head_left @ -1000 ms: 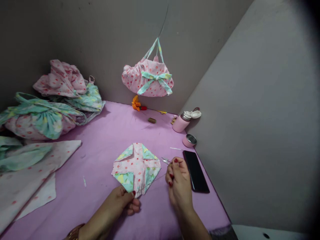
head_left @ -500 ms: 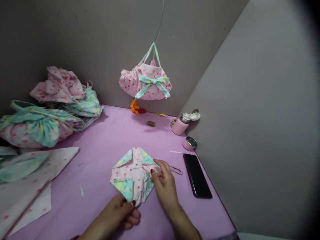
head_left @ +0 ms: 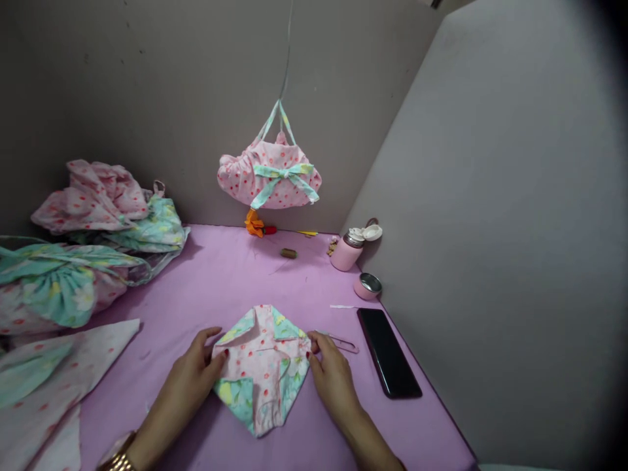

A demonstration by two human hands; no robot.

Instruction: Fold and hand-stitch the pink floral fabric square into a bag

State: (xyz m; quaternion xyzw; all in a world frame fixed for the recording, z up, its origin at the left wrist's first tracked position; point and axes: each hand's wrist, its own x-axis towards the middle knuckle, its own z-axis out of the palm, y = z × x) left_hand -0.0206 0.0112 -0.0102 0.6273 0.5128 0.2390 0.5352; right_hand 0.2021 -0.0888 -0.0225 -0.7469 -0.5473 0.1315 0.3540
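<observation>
A folded piece of pink dotted fabric [head_left: 265,366] with mint-green floral corners lies on the purple cloth, its flaps folded inward. My left hand [head_left: 196,369] pinches its left edge, thumb on top and fingers behind. At the right edge, my right hand [head_left: 330,366] holds the fabric between thumb and fingers. A pink pin-like tool [head_left: 346,344] lies just beyond my right fingers, partly hidden by them.
A black phone [head_left: 389,353] lies at right, near a pink bottle [head_left: 347,252] and its cup [head_left: 367,286]. Fabric bags [head_left: 63,281] and cut cloth [head_left: 98,356] occupy the left. A pink pouch [head_left: 269,176] hangs above a thread spool [head_left: 288,253].
My left hand has moved from the fabric's bottom edge up to its left edge. My right hand now grips the right corner, and the fabric sits flatter and slightly lower in view.
</observation>
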